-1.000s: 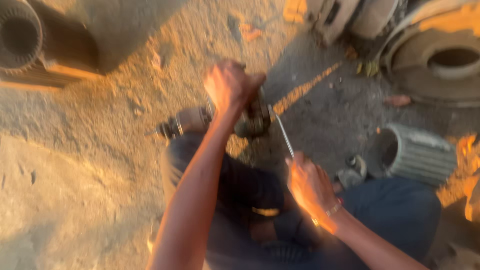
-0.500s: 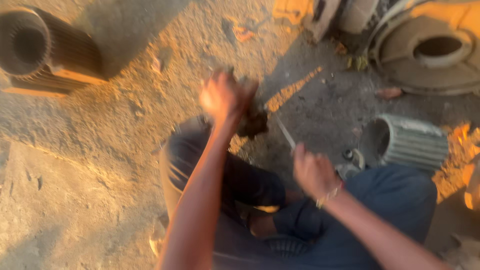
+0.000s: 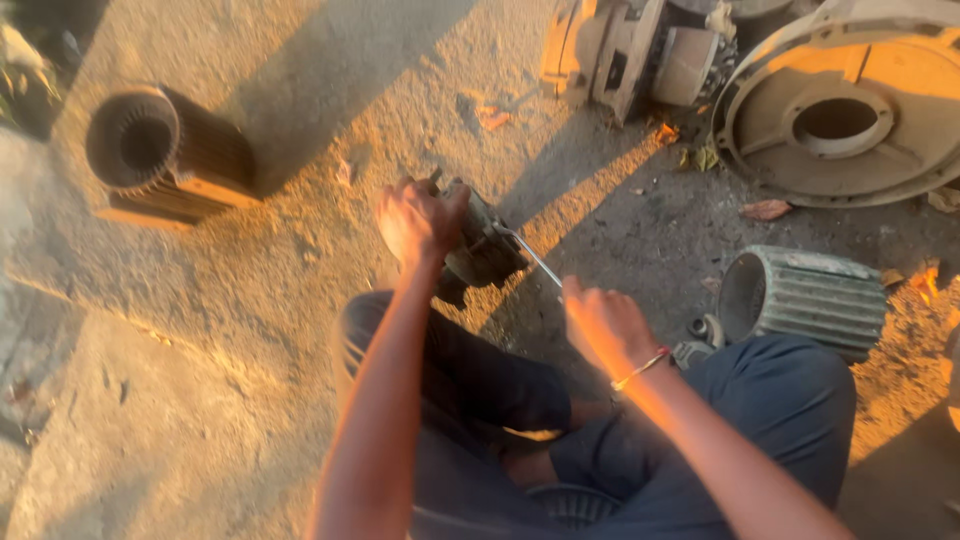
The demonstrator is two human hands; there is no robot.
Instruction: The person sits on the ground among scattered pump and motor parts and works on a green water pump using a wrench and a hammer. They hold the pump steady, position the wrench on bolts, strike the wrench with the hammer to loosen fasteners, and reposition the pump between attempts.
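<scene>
I sit on sandy ground with my legs in dark trousers folded. My left hand (image 3: 418,220) grips the top of a small dark metal motor part (image 3: 485,250) that stands on the ground in front of my knees. My right hand (image 3: 603,325), with a thin bracelet at the wrist, is closed on the near end of a thin metal rod (image 3: 530,256). The rod's far end reaches into the part, just right of my left hand.
A ribbed motor housing (image 3: 165,155) lies at the far left. Another ribbed housing (image 3: 805,298) lies beside my right knee. A large round end cover (image 3: 850,110) and a motor body (image 3: 640,50) sit at the far right. Dry leaves are scattered around.
The view has shifted, so the housings and cover sit lower in the frame. Both hands stay on the part and the rod, now sharp rather than blurred.
</scene>
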